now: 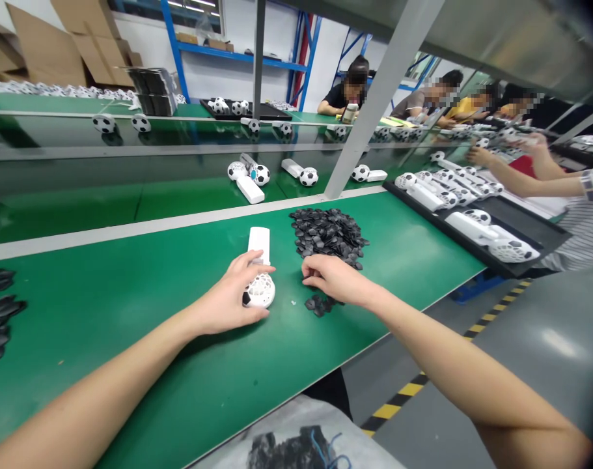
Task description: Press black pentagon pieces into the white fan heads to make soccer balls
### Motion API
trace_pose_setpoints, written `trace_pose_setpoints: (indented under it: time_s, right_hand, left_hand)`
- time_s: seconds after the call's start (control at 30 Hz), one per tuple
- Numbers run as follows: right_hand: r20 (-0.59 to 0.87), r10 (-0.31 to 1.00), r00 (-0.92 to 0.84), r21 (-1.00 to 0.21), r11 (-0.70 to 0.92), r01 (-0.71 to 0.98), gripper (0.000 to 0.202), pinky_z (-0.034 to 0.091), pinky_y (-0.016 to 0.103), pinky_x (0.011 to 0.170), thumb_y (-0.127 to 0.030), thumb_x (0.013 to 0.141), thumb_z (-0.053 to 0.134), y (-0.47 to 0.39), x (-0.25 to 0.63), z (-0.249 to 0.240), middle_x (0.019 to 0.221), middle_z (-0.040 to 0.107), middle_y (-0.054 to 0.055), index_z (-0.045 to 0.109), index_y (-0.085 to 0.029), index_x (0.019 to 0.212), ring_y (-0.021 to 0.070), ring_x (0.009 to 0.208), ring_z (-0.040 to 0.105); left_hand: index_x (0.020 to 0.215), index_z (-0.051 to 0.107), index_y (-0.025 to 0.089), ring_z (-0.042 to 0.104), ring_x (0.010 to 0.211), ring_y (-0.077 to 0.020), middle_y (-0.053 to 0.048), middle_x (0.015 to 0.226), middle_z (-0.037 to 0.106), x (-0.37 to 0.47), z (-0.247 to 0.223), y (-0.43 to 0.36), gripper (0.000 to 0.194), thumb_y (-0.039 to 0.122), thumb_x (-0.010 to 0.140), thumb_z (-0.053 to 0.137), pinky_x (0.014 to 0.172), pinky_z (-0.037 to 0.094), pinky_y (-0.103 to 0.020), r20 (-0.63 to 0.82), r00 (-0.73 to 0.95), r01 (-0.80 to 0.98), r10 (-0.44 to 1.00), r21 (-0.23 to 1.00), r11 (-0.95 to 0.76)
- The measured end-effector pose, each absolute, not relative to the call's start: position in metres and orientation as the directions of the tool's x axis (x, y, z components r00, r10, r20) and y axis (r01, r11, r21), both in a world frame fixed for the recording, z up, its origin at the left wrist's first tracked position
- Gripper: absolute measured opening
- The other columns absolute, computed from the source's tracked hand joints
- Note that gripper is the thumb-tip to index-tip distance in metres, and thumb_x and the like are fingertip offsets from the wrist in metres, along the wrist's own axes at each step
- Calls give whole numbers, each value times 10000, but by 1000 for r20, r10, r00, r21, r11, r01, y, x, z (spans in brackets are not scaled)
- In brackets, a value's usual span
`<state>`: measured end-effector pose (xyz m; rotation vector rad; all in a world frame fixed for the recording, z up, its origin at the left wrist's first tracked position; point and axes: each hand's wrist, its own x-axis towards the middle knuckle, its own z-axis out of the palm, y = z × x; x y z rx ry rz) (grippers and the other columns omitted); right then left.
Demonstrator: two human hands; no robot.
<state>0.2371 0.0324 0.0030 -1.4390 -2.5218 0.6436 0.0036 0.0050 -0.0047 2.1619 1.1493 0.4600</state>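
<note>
On the green bench lies a white device (260,290) with a football-patterned round head and a flat white handle pointing away from me. My left hand (230,293) curves around the head, its thumb on the near side and its fingers on the far side. To its right, my right hand (332,279) is closed in a pinch, with a small black piece (306,281) partly showing at the fingertips. Just beyond that hand is a heap of thin black pieces (328,234). A smaller cluster of black pieces (318,305) lies below the right hand.
More black pieces (0,322) lie at the far left. Beyond the bench's pale edge strip, a green conveyor (189,185) carries several football-patterned devices. At right, a black tray (423,213) holds more of them. A grey post (381,98) rises at the strip. Other people sit nearby.
</note>
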Motion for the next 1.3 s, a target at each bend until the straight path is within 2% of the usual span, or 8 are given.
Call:
trace_pose_setpoints:
  time_s: [0.13,0.33,0.57,0.77,0.87,0.97,1.1,1.3]
  right_hand:
    - [15,832,-555,-659,425,620,69,392,210,581,-163,813,524,12,222,12,708,565,-25,550,-184,874,90,612,499]
    - [104,821,-561,-766,426,482,61,412,222,631,-189,816,537,-1,202,12,745,598,-13,591,-182,787,99,673,522]
    - [177,760,-626,-721,533,443,107,424,228,674,-113,819,503,-7,193,8,792,549,6,575,-172,871,95,705,511]
    - [228,765,-602,-661,576,481,40,426,251,681,-152,816,520,-10,198,10,796,555,15,550,-172,800,118,734,512]
    - [171,805,-568,-684,512,519,97,440,256,653,-160,837,488,-11,202,9,830,583,23,546,-180,914,118,708,525]
    - [172,780,-601,-669,541,511,224,445,287,736,-126,849,450,-11,205,10,927,587,46,541,-196,1041,136,818,541]
    - [170,811,-559,-674,510,534,143,450,277,719,-139,844,473,-13,206,13,847,616,20,590,-201,897,133,782,561]
    - [255,836,-486,-705,505,498,65,447,285,706,-183,811,538,-19,203,10,830,593,25,597,-201,830,143,779,539]
  left_hand:
    - [1158,453,211,132,1330,-253,-90,1396,257,4,-7,6,547,178,632,601,1072,187,-442,35,585,573,810,689,-443]
    - [1174,441,217,115,1335,-236,-83,1408,239,1,-7,5,588,138,614,600,1071,190,-430,18,614,548,789,711,-441]
    - [1144,466,210,144,1320,-253,-98,1377,287,4,-8,3,543,184,627,628,1054,207,-439,28,588,550,808,719,-425]
    - [1127,473,225,159,1314,-253,-88,1371,296,4,-10,4,533,183,621,635,1051,205,-446,47,581,540,813,725,-428]
    - [1129,473,217,163,1312,-259,-91,1378,287,4,-10,4,539,180,616,635,1054,203,-444,40,579,546,815,723,-424]
    - [1127,475,212,164,1312,-267,-96,1373,297,5,-8,4,535,181,617,632,1053,201,-452,41,577,549,816,719,-425]
    - [1120,480,206,183,1306,-275,-102,1376,292,6,-6,3,528,188,614,628,1051,208,-457,32,566,564,824,713,-415]
    - [1116,479,211,198,1299,-292,-96,1372,302,11,-8,-2,518,204,617,615,1043,229,-473,58,512,583,857,709,-396]
